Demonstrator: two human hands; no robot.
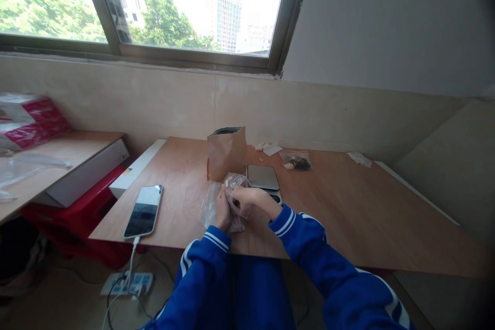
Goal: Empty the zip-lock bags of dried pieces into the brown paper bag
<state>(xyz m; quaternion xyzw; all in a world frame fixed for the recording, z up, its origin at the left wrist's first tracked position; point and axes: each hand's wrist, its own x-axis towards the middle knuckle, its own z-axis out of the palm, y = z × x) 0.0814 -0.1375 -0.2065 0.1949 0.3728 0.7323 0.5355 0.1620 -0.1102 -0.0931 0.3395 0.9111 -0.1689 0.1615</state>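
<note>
My left hand [223, 212] is closed around a clear plastic bag [234, 180] near the table's front edge. My right hand [247, 199] has its fingers curled against the same bag, and a small dark spot shows by its fingertips; I cannot make out what it is. More crumpled clear plastic [209, 205] lies just left of the hands. Behind them stands a brown paper pouch [227, 152], upright with its top gaping. A flat kitchen scale [263, 177] sits beyond my right hand, its front partly hidden by the wrist.
On the table [340, 206], a phone [144, 211] lies at left with a cable running to a power strip [127, 283] below. A small zip bag [296, 160] with light and dark pieces and paper scraps [270, 149] lie at the back. A red stool [81, 211] stands left.
</note>
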